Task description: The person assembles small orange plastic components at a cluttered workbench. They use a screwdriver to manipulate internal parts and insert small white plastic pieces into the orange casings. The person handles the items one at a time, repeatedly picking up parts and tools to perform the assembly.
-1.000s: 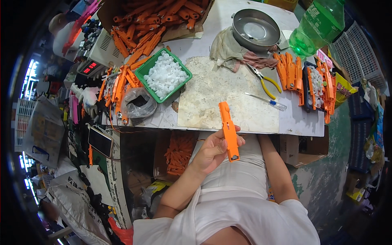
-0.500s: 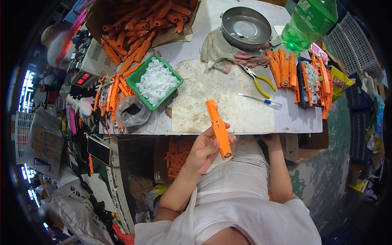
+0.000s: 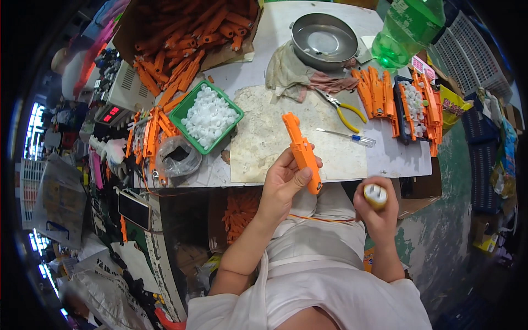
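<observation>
My left hand [image 3: 286, 179] is closed round a long, narrow orange plastic part [image 3: 303, 157] and holds it tilted above the table's front edge. My right hand [image 3: 379, 212] grips a stubby cylinder [image 3: 375, 196] with a yellowish rim and a white end that has dark slots or pins; its kind I cannot make out. A thin orange wire [image 3: 322, 219] runs across my lap toward my right hand. The two hands are apart. Beyond the orange part lies a worn, pale board [image 3: 264, 143] on the table.
A green basket of white caps [image 3: 208, 118] stands at left, beside a clear plastic bag [image 3: 179, 157]. A box of orange parts [image 3: 192, 33] is behind. To the right lie yellow-handled pliers [image 3: 346, 113], a screwdriver [image 3: 349, 136], a metal pan [image 3: 324, 41], a green bottle [image 3: 407, 33] and stacked orange parts [image 3: 375, 93].
My right hand has come out from under the table edge with the stubby cylinder in it. My left hand has shifted slightly right, and the orange part has turned to show another side.
</observation>
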Tool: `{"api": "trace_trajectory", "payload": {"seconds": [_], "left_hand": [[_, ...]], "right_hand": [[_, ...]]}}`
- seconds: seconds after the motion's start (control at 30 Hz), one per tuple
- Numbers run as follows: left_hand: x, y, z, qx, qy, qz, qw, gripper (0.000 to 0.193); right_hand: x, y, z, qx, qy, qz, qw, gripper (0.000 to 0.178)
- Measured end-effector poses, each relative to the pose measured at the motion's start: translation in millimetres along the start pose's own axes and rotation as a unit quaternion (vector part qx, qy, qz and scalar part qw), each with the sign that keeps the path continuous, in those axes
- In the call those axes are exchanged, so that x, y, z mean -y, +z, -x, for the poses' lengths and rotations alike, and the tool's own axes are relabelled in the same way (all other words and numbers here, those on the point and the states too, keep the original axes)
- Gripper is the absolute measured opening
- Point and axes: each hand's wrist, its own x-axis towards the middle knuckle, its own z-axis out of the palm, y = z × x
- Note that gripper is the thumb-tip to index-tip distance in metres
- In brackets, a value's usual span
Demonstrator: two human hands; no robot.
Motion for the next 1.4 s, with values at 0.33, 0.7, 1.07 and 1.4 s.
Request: {"api": "trace_trajectory", "payload": {"seconds": [0.33, 0.7, 1.07, 1.4], "left_hand": [[-22.3, 9.3, -13.8, -0.068, 0.104, -0.023, 0.992, 0.041], [-15.3, 13.0, -29.9, -0.101, 0.103, -0.057, 0.988, 0.039], [-7.8, 8.9, -56.3, -0.121, 0.105, -0.120, 0.980, 0.045], [15.2, -18.2, -31.8, -0.131, 0.229, -0.444, 0.856, 0.049]], "right_hand": [[-2.7, 55.5, -51.2, -0.013, -0.275, 0.297, 0.914, 0.039], [-11.9, 64.6, -73.0, -0.042, -0.349, 0.397, 0.848, 0.034], [-14.3, 56.0, -97.0, -0.012, -0.353, 0.430, 0.831, 0.026], [-14.7, 9.6, -168.1, -0.152, -0.231, 0.472, 0.837, 0.030]]}}
